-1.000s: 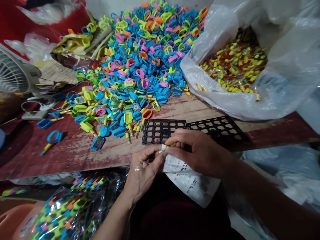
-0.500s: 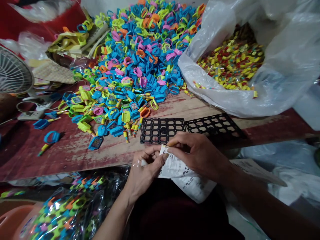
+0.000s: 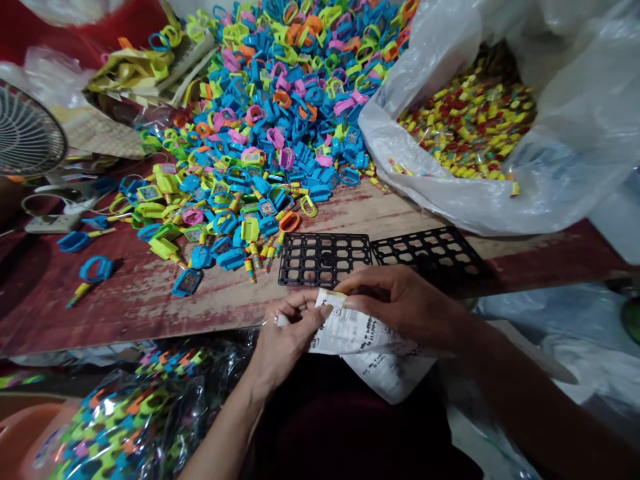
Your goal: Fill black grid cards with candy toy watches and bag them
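Both hands hold a white printed paper sheet (image 3: 335, 330) just off the table's front edge. My left hand (image 3: 287, 333) pinches its upper left corner between thumb and fingers; a small whitish piece shows by those fingers. My right hand (image 3: 405, 300) is closed on the sheet's upper edge, thumb on top, its fingertips partly hidden. Part of the sheet hangs below, over my dark lap. Right beyond my hands lie a black plastic grid tray (image 3: 325, 259) and a second black grid tray (image 3: 430, 252), side by side.
A heap of colourful toy watches (image 3: 295, 127) covers the table's back. At right stands a clear plastic bag (image 3: 450, 197) of small yellow and red pieces. A fan (image 3: 30, 130) and a power strip (image 3: 53, 222) are at left. Below left are bags of colourful toys (image 3: 115, 413).
My fingers have shifted slightly along the paper's top edge, and more of its print shows between them. The view has moved a little.
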A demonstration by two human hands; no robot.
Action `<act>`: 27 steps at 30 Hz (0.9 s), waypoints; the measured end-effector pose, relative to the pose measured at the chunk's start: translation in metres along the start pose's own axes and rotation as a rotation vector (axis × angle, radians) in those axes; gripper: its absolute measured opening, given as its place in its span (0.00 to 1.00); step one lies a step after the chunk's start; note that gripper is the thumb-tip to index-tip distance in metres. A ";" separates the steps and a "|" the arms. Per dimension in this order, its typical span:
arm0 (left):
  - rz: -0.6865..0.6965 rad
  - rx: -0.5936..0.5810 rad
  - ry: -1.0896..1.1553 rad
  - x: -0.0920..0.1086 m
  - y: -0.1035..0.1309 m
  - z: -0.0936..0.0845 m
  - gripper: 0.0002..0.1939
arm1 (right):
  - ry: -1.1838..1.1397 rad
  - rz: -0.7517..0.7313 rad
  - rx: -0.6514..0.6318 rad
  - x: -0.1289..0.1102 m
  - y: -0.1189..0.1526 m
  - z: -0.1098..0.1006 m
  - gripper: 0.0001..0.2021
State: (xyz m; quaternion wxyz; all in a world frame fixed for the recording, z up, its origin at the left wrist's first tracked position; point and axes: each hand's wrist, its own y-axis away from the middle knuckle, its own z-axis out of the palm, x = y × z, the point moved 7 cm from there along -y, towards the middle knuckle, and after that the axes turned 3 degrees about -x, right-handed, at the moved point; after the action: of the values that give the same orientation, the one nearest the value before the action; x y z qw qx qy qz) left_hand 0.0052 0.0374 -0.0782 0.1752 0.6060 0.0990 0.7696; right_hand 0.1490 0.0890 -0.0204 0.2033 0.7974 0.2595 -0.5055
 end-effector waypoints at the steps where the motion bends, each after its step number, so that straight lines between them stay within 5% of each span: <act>1: 0.004 -0.003 0.001 -0.001 -0.001 -0.001 0.19 | 0.005 0.008 0.020 0.000 0.002 -0.001 0.09; 8: 0.030 0.016 -0.068 -0.002 -0.002 -0.004 0.18 | -0.094 0.065 -0.005 0.004 0.000 0.000 0.11; 18: -0.092 -0.110 -0.045 -0.003 0.003 -0.006 0.19 | 0.281 -0.066 0.113 -0.003 -0.005 0.007 0.13; 27: -0.110 -0.144 -0.070 -0.006 0.004 -0.002 0.15 | 0.344 -0.060 0.221 -0.002 -0.005 -0.003 0.12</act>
State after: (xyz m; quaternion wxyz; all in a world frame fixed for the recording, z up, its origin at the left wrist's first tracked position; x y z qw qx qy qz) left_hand 0.0037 0.0318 -0.0829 0.2638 0.6121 0.0703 0.7422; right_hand 0.1469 0.0945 -0.0180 0.0523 0.8812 0.2571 -0.3933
